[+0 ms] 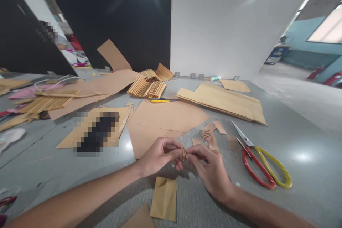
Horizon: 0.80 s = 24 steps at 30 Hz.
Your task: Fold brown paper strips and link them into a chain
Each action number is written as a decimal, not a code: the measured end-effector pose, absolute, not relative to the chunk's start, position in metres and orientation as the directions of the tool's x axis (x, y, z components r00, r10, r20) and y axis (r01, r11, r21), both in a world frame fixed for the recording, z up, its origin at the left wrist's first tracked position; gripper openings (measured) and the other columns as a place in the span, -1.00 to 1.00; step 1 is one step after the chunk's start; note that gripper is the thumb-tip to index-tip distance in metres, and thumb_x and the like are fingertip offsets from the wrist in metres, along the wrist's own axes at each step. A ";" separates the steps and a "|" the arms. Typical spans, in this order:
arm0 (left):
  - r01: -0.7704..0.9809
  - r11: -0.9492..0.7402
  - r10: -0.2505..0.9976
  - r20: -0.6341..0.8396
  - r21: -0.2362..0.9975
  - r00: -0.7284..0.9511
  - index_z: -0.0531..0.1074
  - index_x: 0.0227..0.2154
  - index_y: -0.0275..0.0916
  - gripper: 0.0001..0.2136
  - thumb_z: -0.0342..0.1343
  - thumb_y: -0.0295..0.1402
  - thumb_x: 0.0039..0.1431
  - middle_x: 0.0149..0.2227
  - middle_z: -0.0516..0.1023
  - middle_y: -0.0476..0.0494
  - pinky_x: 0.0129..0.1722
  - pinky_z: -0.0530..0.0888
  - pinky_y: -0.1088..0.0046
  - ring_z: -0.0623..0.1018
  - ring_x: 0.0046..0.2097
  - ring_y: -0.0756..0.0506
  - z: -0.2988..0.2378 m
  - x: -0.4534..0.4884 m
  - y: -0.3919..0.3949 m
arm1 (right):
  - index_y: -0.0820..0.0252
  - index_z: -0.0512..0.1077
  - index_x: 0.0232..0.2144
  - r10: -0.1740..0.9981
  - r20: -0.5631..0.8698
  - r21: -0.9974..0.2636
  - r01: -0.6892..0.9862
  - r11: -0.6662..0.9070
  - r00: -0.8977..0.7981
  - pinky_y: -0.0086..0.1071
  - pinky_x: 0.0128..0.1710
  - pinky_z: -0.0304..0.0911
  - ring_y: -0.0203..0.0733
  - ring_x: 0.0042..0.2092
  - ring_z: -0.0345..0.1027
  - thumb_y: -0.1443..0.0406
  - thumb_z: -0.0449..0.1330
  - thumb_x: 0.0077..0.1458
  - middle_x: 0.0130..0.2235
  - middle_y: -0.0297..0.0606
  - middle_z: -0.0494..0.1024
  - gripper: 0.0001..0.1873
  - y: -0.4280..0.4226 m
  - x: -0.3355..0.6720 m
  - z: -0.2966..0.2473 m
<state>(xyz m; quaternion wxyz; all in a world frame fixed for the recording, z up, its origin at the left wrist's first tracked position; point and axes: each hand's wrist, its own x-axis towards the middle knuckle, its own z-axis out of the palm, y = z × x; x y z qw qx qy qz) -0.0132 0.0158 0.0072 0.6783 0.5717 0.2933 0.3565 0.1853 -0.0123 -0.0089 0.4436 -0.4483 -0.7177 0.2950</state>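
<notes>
My left hand (164, 155) pinches a small folded piece of brown paper (184, 154) between thumb and fingers. From the other side, the thumb and forefinger of my right hand (210, 165) close on the edge of that same piece. Just below my hands, a creased rectangle of brown paper (164, 198) lies on the grey table (195, 203). Several small brown paper strips (211, 139) are scattered beyond my right hand. Open scissors (260, 160) with one red and one yellow handle rest to its right.
A yellow utility knife (160, 99) lies on large brown sheets (165, 115). Pleated paper (146, 87) stands behind it, and a folded paper stack (224, 103) is at back right. Black (120, 14) and white panels (227, 25) border the table. Another person (62, 42) is at far left.
</notes>
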 end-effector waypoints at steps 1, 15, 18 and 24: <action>-0.134 0.076 0.828 0.012 0.988 0.560 0.52 -0.29 -0.37 -0.71 0.25 -0.17 0.24 -0.40 0.61 -0.18 -0.37 0.57 0.41 0.63 -0.42 -0.09 0.008 -0.013 0.015 | 0.12 0.53 -0.35 0.906 0.369 -0.826 0.374 0.422 -0.206 -0.41 -0.38 0.33 -0.24 -0.42 0.43 0.33 0.17 0.28 -0.42 -0.33 0.59 -0.84 -0.013 0.185 -0.009; 0.058 -0.051 0.885 0.019 0.997 0.465 0.47 -0.28 -0.30 -0.70 0.11 -0.12 0.34 -0.42 0.55 -0.09 -0.46 0.46 0.51 0.53 -0.48 -0.01 0.005 -0.010 0.004 | 0.16 0.54 -0.35 0.947 0.208 -0.912 0.302 0.278 -0.244 -0.45 -0.49 0.26 -0.28 -0.51 0.35 0.20 0.14 0.33 -0.53 -0.36 0.48 -0.74 -0.015 0.183 -0.009; 0.011 -0.031 0.857 0.020 0.999 0.516 0.49 -0.20 -0.30 -0.73 0.11 -0.16 0.35 -0.36 0.59 -0.13 -0.41 0.48 0.51 0.56 -0.40 -0.02 0.005 -0.011 0.006 | 0.18 0.52 -0.38 0.960 0.182 -0.931 0.276 0.238 -0.212 -0.46 -0.52 0.23 -0.30 -0.55 0.32 0.18 0.14 0.33 -0.56 -0.37 0.46 -0.71 -0.013 0.183 -0.012; -0.016 0.021 0.846 -0.009 1.000 0.532 0.52 -0.21 -0.35 -0.73 0.18 -0.19 0.30 -0.32 0.60 -0.17 -0.41 0.51 0.48 0.61 -0.37 -0.07 0.003 -0.011 0.008 | 0.19 0.49 -0.46 0.968 0.166 -0.937 0.277 0.214 -0.187 -0.47 -0.55 0.20 -0.31 -0.57 0.29 0.14 0.13 0.34 -0.59 -0.36 0.45 -0.63 -0.011 0.184 -0.013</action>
